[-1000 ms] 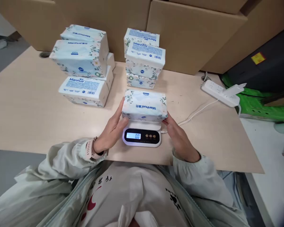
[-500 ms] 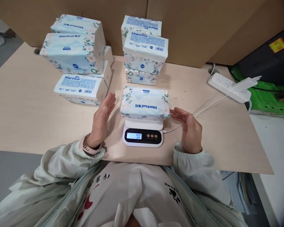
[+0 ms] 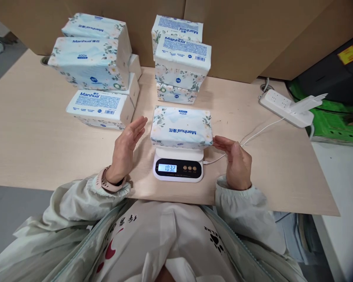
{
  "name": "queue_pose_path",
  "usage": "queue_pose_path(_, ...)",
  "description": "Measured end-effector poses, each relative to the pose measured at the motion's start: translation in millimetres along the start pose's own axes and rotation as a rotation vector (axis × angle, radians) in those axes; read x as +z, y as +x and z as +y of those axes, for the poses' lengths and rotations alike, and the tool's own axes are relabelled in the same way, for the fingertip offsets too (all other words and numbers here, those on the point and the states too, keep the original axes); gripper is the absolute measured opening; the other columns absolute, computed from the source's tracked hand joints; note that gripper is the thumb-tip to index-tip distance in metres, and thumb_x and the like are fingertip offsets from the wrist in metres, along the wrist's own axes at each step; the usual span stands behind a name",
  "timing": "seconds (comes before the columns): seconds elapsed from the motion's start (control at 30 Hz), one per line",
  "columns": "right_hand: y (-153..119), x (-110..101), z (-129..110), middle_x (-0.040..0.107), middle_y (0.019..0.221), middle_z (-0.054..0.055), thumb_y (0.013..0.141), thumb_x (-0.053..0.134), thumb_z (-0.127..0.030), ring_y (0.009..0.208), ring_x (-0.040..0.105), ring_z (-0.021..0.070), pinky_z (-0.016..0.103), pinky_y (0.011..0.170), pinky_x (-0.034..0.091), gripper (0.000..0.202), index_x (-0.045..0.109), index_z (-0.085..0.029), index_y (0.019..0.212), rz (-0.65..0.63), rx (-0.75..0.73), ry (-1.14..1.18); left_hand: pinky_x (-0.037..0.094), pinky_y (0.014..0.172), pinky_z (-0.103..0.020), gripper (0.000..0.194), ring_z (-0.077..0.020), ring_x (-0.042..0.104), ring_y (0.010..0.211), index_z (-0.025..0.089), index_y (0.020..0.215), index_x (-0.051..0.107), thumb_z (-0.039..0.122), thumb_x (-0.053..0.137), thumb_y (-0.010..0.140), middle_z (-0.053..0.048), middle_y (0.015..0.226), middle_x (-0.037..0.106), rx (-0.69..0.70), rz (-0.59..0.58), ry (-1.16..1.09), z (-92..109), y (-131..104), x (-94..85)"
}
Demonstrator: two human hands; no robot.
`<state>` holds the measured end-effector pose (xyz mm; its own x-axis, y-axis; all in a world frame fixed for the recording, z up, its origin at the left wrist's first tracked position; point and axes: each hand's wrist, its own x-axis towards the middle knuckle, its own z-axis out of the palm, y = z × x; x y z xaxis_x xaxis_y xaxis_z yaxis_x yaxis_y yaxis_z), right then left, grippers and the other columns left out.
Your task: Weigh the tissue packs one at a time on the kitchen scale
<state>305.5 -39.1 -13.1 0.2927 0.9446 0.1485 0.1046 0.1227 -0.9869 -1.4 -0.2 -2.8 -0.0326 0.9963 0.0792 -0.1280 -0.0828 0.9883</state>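
A floral pack of tissues (image 3: 181, 126) lies flat on the white digital scale (image 3: 178, 177), overhanging its platform on both sides. The lit display reads about 103.2. To the pack's left, my left hand (image 3: 127, 149) is held upright with straight fingers, apart from the pack. My right hand (image 3: 235, 161) is on the other side, its fingers stretched toward the pack's right end. Its fingertips are very near that end; whether they touch it I cannot tell. Neither hand holds anything.
Stacked tissue packs stand at the back left (image 3: 85, 64) and back centre (image 3: 182, 58), before a cardboard wall (image 3: 235, 35). A white power strip (image 3: 285, 107) lies at the right, its cable (image 3: 261, 132) running to the scale. Beyond the table's right edge is a green crate (image 3: 338, 125).
The scale's reading has gone from 0.0 to about 103.2. My left hand has shifted slightly toward the pack; my right hand is almost unmoved. The view has tilted slightly.
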Motion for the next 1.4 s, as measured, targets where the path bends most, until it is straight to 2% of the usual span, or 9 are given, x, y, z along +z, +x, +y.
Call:
queue_pose_path(0.23,-0.5,0.1,-1.1,0.087,0.113,0.006,0.106,0.055,-0.062,0.106,0.08,0.0262,0.048,0.1,0.058,0.047,0.087,-0.027,0.111,-0.002,-0.011,0.015,0.038,0.136,-0.056,0.055,-0.033,0.053,0.156,0.025,0.137,0.074,0.065,0.058,0.103,-0.008,0.155,0.067,-0.008,0.002,0.005,3.4,-1.2,2.2)
queue_pose_path(0.47,-1.8,0.2,-2.7,0.087,0.115,0.006,0.106,0.056,-0.061,0.108,0.079,0.0265,0.048,0.102,0.058,0.046,0.086,-0.027,0.111,-0.004,-0.003,0.019,0.044,0.13,-0.056,0.049,-0.0326,0.059,0.15,0.025,0.131,0.076,0.061,0.057,0.103,-0.008,0.149,0.071,0.024,0.013,0.036,6.2,-1.5,3.0)
queue_pose_path(0.67,-2.1,0.1,-4.8,0.086,0.116,0.008,0.106,0.054,-0.061,0.109,0.079,0.0274,0.05,0.103,0.059,0.048,0.086,-0.025,0.111,-0.008,-0.013,0.008,0.053,0.117,-0.055,0.045,-0.034,0.067,0.136,0.023,0.115,0.08,0.059,0.057,0.102,-0.01,0.135,0.077,0.044,0.052,0.074,8.7,-0.8,4.0)
queue_pose_path(0.83,-2.4,-0.3,-4.8,0.086,0.117,0.008,0.106,0.055,-0.061,0.11,0.079,0.0275,0.051,0.104,0.059,0.048,0.085,-0.025,0.112,-0.005,-0.009,0.003,0.058,0.102,-0.048,0.04,-0.0315,0.071,0.12,0.024,0.104,0.082,0.058,0.061,0.101,-0.01,0.122,0.081,0.073,0.068,0.058,4.7,1.1,2.1)
queue_pose_path(1.07,-3.6,0.3,-7.6,0.087,0.115,0.008,0.106,0.056,-0.06,0.107,0.079,0.027,0.05,0.102,0.06,0.046,0.085,-0.025,0.11,-0.002,-0.014,0.001,0.059,0.09,-0.042,0.037,-0.0275,0.07,0.104,0.024,0.1,0.084,0.054,0.062,0.101,-0.009,0.113,0.08,0.078,0.057,0.026,4.6,-0.1,1.4)
queue_pose_path(1.17,-3.7,-0.1,-9.0,0.087,0.113,0.008,0.106,0.056,-0.058,0.105,0.079,0.0265,0.05,0.101,0.061,0.044,0.085,-0.025,0.11,-0.004,-0.014,-0.002,0.06,0.092,-0.044,0.039,-0.0283,0.07,0.105,0.025,0.103,0.084,0.056,0.06,0.101,-0.009,0.116,0.079,0.077,0.037,0.039,3.9,0.5,1.4)
queue_pose_path(1.27,-3.7,0.6,-7.4,0.086,0.115,0.009,0.106,0.055,-0.06,0.107,0.079,0.0277,0.051,0.103,0.062,0.045,0.084,-0.026,0.113,-0.015,-0.028,-0.037,0.059,0.1,-0.049,0.041,-0.03,0.071,0.11,0.025,0.104,0.085,0.055,0.057,0.103,-0.009,0.118,0.08,0.061,0.044,0.055,2.5,2.6,1.2)
queue_pose_path(1.33,-3.9,3.1,-4.2,0.083,0.127,0.009,0.105,0.057,-0.061,0.118,0.077,0.0286,0.053,0.111,0.06,0.045,0.081,-0.028,0.123,-0.05,-0.061,-0.077,0.057,0.106,-0.052,0.041,-0.0315,0.072,0.114,0.024,0.106,0.086,0.053,0.057,0.103,-0.009,0.119,0.081,0.045,0.03,0.052,3.8,4.8,1.4)
queue_pose_path(1.4,-3.2,7.1,-1.0,0.075,0.145,0.009,0.102,0.061,-0.063,0.135,0.07,0.03,0.056,0.121,0.054,0.051,0.072,-0.031,0.141,-0.14,-0.088,-0.118,0.055,0.111,-0.055,0.041,-0.0332,0.072,0.118,0.025,0.11,0.087,0.054,0.059,0.103,-0.009,0.122,0.082,0.015,-0.035,0.052,9.3,8.1,3.6)
